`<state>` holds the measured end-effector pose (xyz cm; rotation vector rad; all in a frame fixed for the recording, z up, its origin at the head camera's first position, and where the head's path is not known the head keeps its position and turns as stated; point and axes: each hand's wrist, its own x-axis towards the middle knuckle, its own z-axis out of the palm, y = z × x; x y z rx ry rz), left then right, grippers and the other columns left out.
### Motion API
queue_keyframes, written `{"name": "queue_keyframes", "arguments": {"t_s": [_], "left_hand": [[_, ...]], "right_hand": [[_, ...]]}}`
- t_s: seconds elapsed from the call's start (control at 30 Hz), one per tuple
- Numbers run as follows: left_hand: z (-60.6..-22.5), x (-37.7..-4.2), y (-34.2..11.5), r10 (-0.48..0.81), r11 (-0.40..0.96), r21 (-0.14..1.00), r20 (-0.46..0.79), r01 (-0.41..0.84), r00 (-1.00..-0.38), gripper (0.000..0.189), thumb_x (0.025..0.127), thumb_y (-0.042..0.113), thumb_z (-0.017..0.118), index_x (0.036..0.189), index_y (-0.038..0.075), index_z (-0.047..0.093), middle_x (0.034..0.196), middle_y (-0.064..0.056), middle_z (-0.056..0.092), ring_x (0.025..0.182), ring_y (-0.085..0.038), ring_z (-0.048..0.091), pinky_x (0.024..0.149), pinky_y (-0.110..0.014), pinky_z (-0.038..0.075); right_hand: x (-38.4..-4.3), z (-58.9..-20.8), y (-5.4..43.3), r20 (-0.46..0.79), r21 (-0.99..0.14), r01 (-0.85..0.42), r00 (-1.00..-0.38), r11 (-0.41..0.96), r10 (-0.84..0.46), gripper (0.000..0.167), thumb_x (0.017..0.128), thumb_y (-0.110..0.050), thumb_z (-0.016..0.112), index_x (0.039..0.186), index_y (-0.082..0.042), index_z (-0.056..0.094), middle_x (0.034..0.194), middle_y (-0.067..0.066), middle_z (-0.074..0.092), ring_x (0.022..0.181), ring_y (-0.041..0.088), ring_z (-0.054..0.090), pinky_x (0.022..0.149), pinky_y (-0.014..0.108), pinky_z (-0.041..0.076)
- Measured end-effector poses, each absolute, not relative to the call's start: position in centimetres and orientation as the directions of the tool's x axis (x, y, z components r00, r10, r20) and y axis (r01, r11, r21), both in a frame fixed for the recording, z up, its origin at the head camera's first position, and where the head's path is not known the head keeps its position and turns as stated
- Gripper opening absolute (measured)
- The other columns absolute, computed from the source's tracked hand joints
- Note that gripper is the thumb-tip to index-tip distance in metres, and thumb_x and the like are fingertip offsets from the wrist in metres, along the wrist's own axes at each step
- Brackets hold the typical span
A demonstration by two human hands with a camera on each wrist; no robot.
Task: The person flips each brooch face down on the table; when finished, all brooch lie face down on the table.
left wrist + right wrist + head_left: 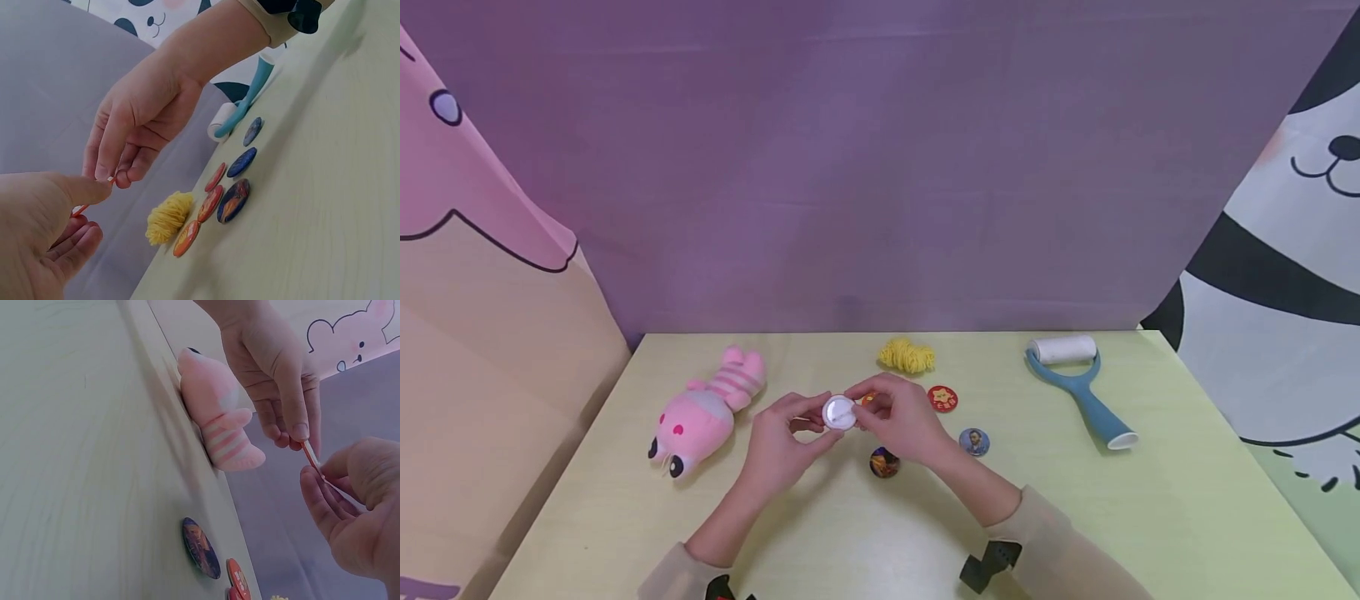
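A round pin badge [838, 412], its silvery back toward the head camera, is held up above the table between both hands. My left hand [782, 450] pinches its left edge between thumb and fingers. On the opposite edge, my right hand [906, 421] also pinches it; in the right wrist view the badge [310, 455] appears edge-on with a red-orange rim. Below lie several more badges: a dark one [884, 462], a blue portrait one [974, 442], a red one [942, 398] and an orange one [186, 238]. The right hand partly covers this group in the head view.
A pink plush toy [703, 417] lies on the left of the table [1187, 517]. Behind the badges sits a yellow yarn bundle [907, 356]. To the right is a blue-handled lint roller [1086, 396]. A purple cloth [880, 167] hangs along the back edge.
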<state>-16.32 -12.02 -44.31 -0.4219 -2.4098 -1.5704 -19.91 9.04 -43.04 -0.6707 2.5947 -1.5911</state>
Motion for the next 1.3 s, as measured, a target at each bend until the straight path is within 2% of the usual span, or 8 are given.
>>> {"name": "queue_keyframes", "arguments": {"t_s": [0.23,0.47,0.67,0.93,1.1,1.3], "left_hand": [[-44.9,-16.5,-12.3,0.126,0.431,0.825,0.347,0.367,-0.929,0.046,0.081,0.002,0.091,0.125,0.002,0.077,0.097,-0.006,0.071,0.090,-0.021,0.075,0.082,-0.030,0.066],[-45.8,-16.9,-12.4,0.150,0.497,0.782,0.351,0.378,-0.924,0.042,0.082,0.003,0.090,0.122,0.004,0.079,0.096,-0.005,0.073,0.088,-0.025,0.074,0.081,-0.028,0.065],[-46.1,-17.0,-12.4,0.168,0.552,0.749,0.331,0.367,-0.929,0.039,0.083,0.004,0.090,0.120,0.002,0.079,0.099,-0.007,0.072,0.086,-0.022,0.072,0.080,-0.032,0.065],[-46.7,-17.0,-12.6,0.202,0.618,0.694,0.314,0.369,-0.928,0.039,0.083,0.008,0.091,0.120,0.000,0.079,0.099,-0.005,0.070,0.084,-0.018,0.070,0.077,-0.025,0.063],[-47.1,-16.9,-12.6,0.219,0.632,0.665,0.340,0.398,-0.915,0.037,0.083,0.007,0.091,0.117,-0.002,0.079,0.098,-0.008,0.072,0.081,-0.022,0.072,0.076,-0.030,0.064],[-47.6,-17.0,-12.6,0.228,0.639,0.654,0.342,0.405,-0.912,0.035,0.083,0.007,0.091,0.114,-0.003,0.080,0.096,-0.008,0.072,0.079,-0.023,0.071,0.075,-0.037,0.065]], "right_hand": [[-20.0,-43.5,9.1,0.225,-0.809,-0.408,-0.880,0.424,-0.418,0.029,0.093,-0.005,0.079,0.121,-0.011,0.078,0.109,0.002,0.074,0.085,0.007,0.073,0.079,0.019,0.061],[-20.1,-44.0,9.1,0.205,-0.797,-0.421,-0.863,0.433,-0.462,0.037,0.089,-0.003,0.083,0.125,-0.007,0.076,0.111,0.004,0.072,0.088,0.010,0.073,0.084,0.030,0.065],[-19.9,-44.4,8.9,0.202,-0.779,-0.431,-0.860,0.456,-0.469,0.036,0.088,-0.003,0.084,0.124,-0.005,0.076,0.109,0.006,0.072,0.086,0.012,0.074,0.084,0.035,0.066],[-19.8,-45.0,8.9,0.211,-0.731,-0.476,-0.839,0.489,-0.501,0.033,0.089,-0.006,0.084,0.121,-0.005,0.076,0.106,0.007,0.072,0.087,0.017,0.076,0.084,0.041,0.066],[-19.9,-45.4,8.8,0.218,-0.712,-0.494,-0.830,0.498,-0.513,0.032,0.089,-0.005,0.083,0.121,-0.004,0.076,0.106,0.008,0.072,0.087,0.020,0.076,0.084,0.042,0.066],[-20.0,-46.1,8.6,0.225,-0.672,-0.513,-0.828,0.533,-0.513,0.031,0.089,-0.009,0.084,0.119,-0.007,0.078,0.102,0.005,0.070,0.087,0.017,0.075,0.082,0.036,0.064]]}}
